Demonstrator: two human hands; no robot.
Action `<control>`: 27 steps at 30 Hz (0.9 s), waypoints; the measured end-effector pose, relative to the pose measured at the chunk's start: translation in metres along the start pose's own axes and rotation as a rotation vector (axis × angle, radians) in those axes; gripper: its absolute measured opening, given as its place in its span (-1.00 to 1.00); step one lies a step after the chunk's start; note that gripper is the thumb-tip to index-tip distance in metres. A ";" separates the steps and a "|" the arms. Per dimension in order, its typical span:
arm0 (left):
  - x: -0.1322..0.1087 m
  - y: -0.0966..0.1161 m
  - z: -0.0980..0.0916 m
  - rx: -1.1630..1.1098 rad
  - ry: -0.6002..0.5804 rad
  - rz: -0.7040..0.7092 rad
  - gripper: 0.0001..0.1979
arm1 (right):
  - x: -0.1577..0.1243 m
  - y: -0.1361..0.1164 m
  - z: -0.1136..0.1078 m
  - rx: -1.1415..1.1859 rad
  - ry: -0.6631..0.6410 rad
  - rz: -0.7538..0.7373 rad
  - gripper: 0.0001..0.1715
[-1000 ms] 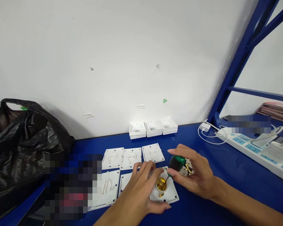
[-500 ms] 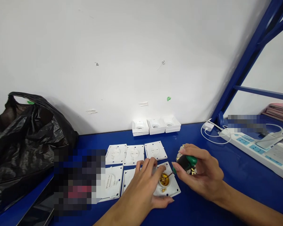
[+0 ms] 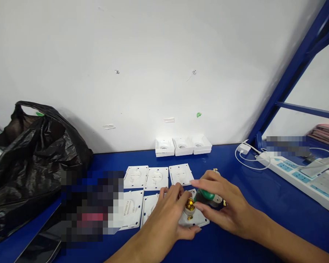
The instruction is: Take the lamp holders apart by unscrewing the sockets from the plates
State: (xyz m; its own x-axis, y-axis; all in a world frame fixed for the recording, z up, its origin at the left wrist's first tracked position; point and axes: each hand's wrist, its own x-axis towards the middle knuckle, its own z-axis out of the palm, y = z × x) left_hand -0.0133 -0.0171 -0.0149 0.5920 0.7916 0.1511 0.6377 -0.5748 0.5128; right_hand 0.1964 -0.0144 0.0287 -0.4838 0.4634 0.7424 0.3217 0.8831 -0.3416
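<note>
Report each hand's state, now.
Left hand: holding a white plate with a gold socket.
Right hand: closed on a green-and-black tool handle.

Left hand [image 3: 170, 213] palm down, thumb spread, right hand [image 3: 226, 204] curled, thumb opposite fingers, both forearms [image 3: 285, 235] angled inward

Light: bright, even | Shadow: soft, beside black bag [image 3: 48, 171] | Pixelation: patches (two)

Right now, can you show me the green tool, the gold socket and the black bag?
Green tool [image 3: 207, 194], head view: its handle.
Gold socket [image 3: 190, 205], head view: its shiny inside.
Black bag [image 3: 45, 157], head view: its crinkled side.
</note>
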 end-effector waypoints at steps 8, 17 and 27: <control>0.004 -0.009 0.016 0.029 0.034 0.005 -0.38 | -0.012 0.025 0.013 -0.029 0.181 0.159 -0.47; 0.006 -0.013 0.013 0.006 0.023 0.025 -0.28 | -0.002 0.019 -0.003 0.322 -0.067 0.317 -0.49; 0.006 -0.009 0.005 -0.108 -0.046 -0.078 -0.26 | 0.002 0.017 -0.005 0.368 0.184 0.244 -0.60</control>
State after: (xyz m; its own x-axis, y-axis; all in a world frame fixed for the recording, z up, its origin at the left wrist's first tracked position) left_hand -0.0129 -0.0083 -0.0233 0.5663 0.8212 0.0695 0.6271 -0.4841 0.6102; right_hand 0.2046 0.0015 0.0272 -0.2668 0.6688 0.6939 0.0817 0.7331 -0.6751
